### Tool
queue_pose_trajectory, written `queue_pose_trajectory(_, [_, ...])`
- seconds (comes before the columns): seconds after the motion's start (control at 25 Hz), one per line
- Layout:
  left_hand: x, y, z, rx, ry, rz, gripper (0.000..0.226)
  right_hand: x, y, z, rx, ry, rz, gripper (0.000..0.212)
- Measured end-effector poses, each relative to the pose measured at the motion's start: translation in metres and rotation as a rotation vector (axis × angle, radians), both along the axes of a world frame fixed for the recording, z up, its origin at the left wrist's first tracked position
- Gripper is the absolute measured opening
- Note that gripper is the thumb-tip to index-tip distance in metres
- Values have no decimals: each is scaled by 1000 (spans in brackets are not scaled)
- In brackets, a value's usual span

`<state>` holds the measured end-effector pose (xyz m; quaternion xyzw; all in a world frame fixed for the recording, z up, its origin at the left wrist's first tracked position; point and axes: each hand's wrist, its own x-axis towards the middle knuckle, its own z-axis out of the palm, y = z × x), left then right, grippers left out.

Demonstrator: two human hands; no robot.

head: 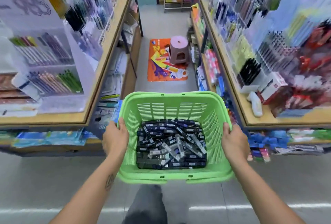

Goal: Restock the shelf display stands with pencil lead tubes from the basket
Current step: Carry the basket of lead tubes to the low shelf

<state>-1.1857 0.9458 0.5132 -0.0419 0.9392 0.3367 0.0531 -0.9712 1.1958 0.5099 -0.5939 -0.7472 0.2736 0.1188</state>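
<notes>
Both hands, left hand [115, 136] and right hand [234, 140], grip the side rims of a green basket [176, 176] held in the aisle; dark pencil lead tubes [171, 144] fill its bottom.

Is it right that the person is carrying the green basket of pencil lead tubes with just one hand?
Not quite. The head view shows both hands carrying the green basket of pencil lead tubes: the left hand grips one side rim, the right hand the other.

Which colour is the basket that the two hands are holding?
The basket is light green plastic with slotted walls. It shows in the head view, the only one.
</notes>
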Motion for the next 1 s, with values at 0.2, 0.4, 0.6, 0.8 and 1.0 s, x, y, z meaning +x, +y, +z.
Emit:
queue_pose_trajectory(0.2, [-180,109,-7,32,22,3,47,-182,109,-12,28,-7,6,44])
queue_pose_trajectory(0.4, [-350,219,9,12,19,-14,44,-347,214,2,50,-12,-4,38])
queue_pose_trajectory(0.6, [-488,333,6,-19,10,39,42,-497,339,2,80,1,27,45])
queue_pose_trajectory(0.8, [-615,451,-19,0,-6,180,44,-669,484,-13,83,-22,150,37])
queue_pose_trajectory(1.0, [-712,526,-11,48,-38,337,41,-818,584,-4,152,-20,297,44])
